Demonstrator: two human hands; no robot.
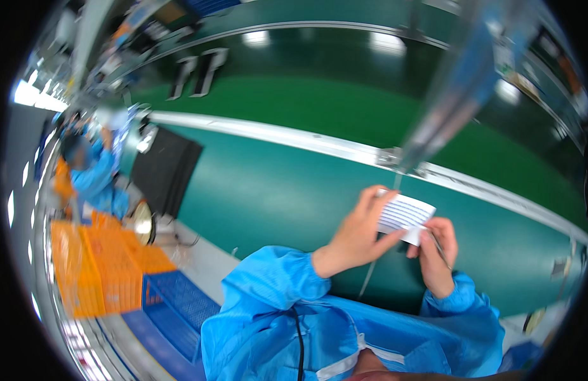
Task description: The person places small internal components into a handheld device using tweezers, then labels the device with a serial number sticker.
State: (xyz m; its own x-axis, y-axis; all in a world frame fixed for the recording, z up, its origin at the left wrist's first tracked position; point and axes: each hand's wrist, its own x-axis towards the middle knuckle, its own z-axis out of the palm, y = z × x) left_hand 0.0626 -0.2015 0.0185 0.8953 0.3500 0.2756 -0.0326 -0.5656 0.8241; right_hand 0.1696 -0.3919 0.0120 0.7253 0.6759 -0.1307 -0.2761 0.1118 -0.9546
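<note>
A small white sheet [405, 214] with rows of dark printed lines is held up over the green tabletop. My left hand [360, 232] grips its left side, with the thumb along the lower edge and the fingers at the top. At the sheet's lower right corner my right hand [438, 254] is closed, its fingertips touching or just beside the paper. A slim metal tool [441, 249], tweezers by its look, lies in that hand and slants down across the fingers. The corner near the right fingertips looks bent up.
A green conveyor belt [294, 105] runs beyond a metal rail [256, 130]. A clear upright panel [459, 89] stands at the rail. Left are black boards [167, 168], orange crates [97, 270], a blue crate [179, 305] and a co-worker in blue [94, 171].
</note>
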